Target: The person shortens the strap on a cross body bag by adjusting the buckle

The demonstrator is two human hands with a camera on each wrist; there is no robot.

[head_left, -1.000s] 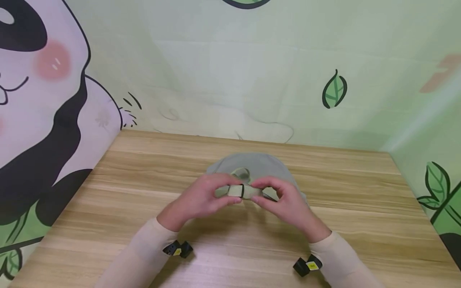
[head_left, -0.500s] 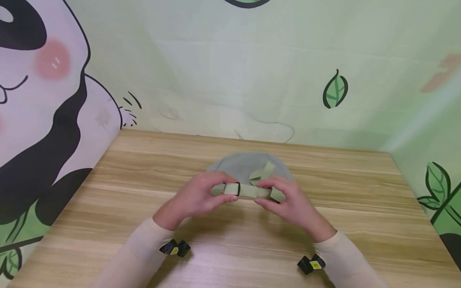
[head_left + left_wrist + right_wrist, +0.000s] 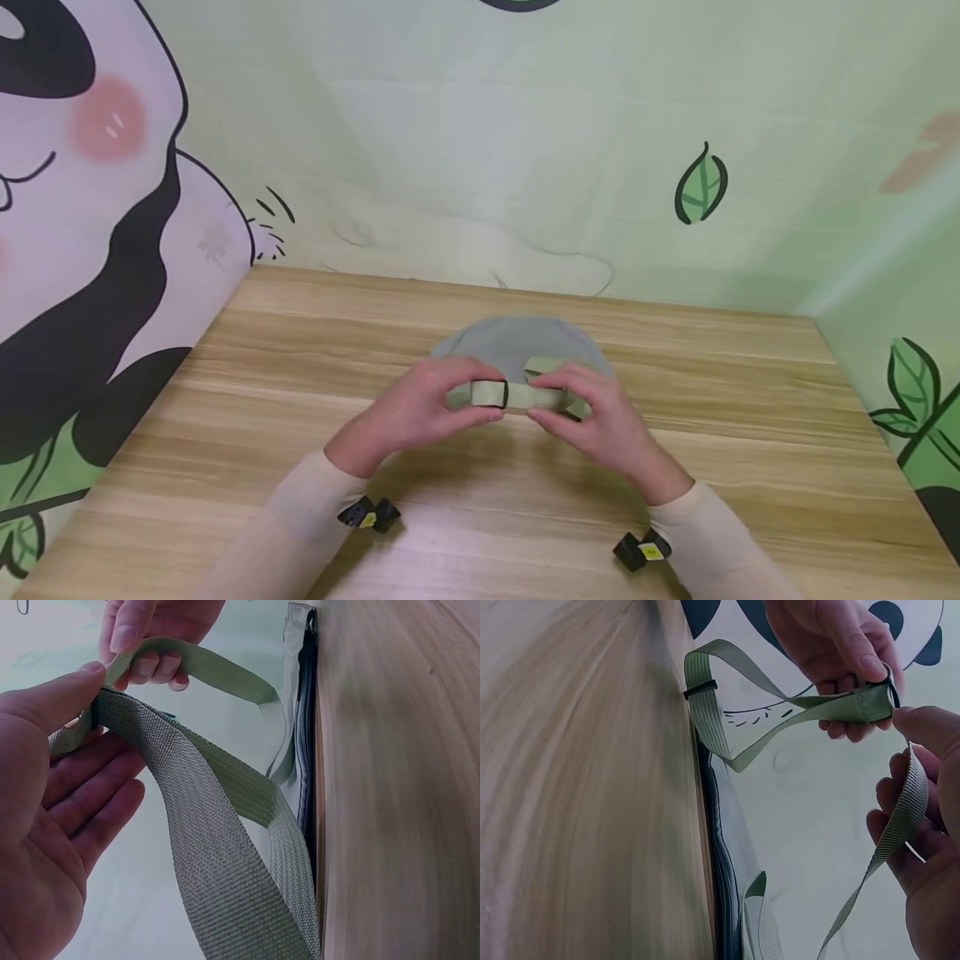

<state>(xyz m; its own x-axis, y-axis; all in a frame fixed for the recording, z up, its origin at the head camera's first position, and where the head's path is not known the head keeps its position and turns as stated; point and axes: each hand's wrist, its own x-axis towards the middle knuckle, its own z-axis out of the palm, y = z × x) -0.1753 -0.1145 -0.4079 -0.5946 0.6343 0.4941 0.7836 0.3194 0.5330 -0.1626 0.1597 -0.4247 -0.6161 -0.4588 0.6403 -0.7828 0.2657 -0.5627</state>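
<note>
A pale green webbing strap (image 3: pixel 519 396) is stretched level between my two hands, over a flat grey bag-like fabric piece (image 3: pixel 513 337) on the table. My left hand (image 3: pixel 416 408) pinches the strap between thumb and fingers at a black slider buckle (image 3: pixel 506 394). Just right of the buckle, my right hand (image 3: pixel 596 417) pinches the webbing. From there a loose length (image 3: pixel 900 825) hangs past the right fingers in the right wrist view. Another black ring (image 3: pixel 700 689) sits on the strap loop near the table. The grey piece has a dark zip-like edge (image 3: pixel 306 735).
The wooden table (image 3: pixel 262 375) extends around the grey piece on all sides. Behind it rises a green cloth backdrop (image 3: pixel 480 183) with leaf and panda drawings. Small black cameras (image 3: pixel 367 517) are worn on both wrists.
My right hand slid right along the strap away from the buckle, then came slightly back left. The loose strap behind the hands swung right, then dropped lower. The left hand stayed nearly in place.
</note>
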